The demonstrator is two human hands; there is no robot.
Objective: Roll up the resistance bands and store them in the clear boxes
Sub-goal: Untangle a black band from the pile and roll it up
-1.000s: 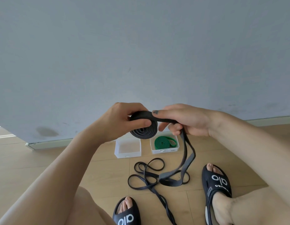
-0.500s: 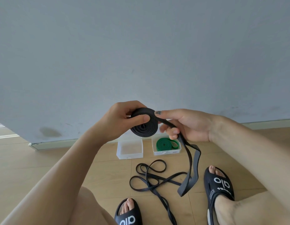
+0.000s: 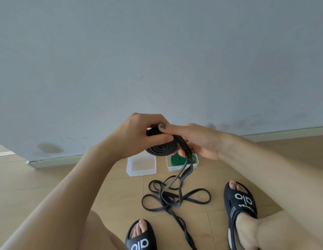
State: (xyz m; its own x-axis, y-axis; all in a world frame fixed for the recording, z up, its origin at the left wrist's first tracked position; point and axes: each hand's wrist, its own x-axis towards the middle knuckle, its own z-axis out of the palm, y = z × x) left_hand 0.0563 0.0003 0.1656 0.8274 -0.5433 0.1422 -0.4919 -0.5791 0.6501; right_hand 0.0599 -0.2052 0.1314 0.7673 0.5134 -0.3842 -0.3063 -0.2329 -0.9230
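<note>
My left hand pinches a flat black coil of resistance band, thumb across its face. My right hand grips the same band at the coil's right edge, where the loose tail hangs down toward the floor. Below the hands stand two clear boxes: the left box holds nothing, the right box holds a rolled green band, partly hidden by my fingers. Thin black bands lie tangled on the wooden floor in front of the boxes.
A grey wall with a pale skirting board runs just behind the boxes. My feet in black slides sit on either side of the tangled bands, my knees at the lower corners.
The coil has tilted flatter and gained band. The hanging tail has shortened and swung left, now dangling over the tangled bands. Both hands have closed in on the coil.
</note>
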